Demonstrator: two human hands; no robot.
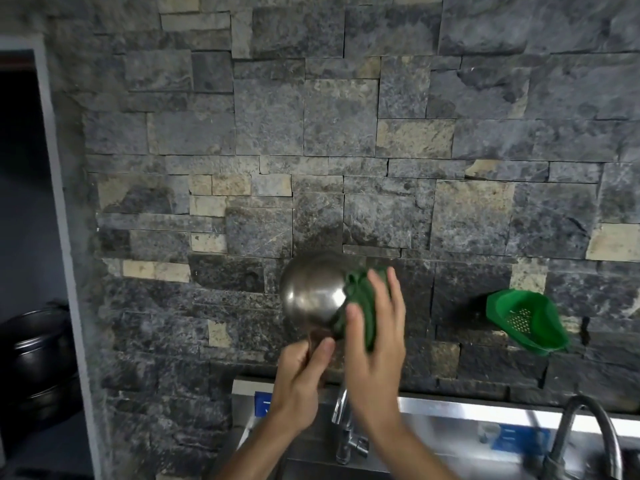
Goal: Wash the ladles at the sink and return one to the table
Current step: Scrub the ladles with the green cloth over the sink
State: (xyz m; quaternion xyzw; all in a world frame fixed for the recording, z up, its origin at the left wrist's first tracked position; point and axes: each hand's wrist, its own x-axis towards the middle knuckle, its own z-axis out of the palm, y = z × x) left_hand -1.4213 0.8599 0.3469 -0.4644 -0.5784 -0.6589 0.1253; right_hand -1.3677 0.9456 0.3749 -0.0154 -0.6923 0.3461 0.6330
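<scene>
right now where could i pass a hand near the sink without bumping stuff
Free: the gap between the right hand and the green strainer. Crowded: the middle, where the left hand holds the ladle over the chrome tap.

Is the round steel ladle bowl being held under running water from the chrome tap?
No, the left hand holds the round steel ladle bowl raised before the stone wall, above the chrome tap.

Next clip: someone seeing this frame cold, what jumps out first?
The round stainless-steel ladle bowl held up at centre frame against the dark stone wall, gripped at its handle by the left hand while the right hand presses a green scrubbing cloth to its rim. Next, the bright green plastic strainer basket on the wall at right, and the steel sink with taps along the bottom edge.
</scene>
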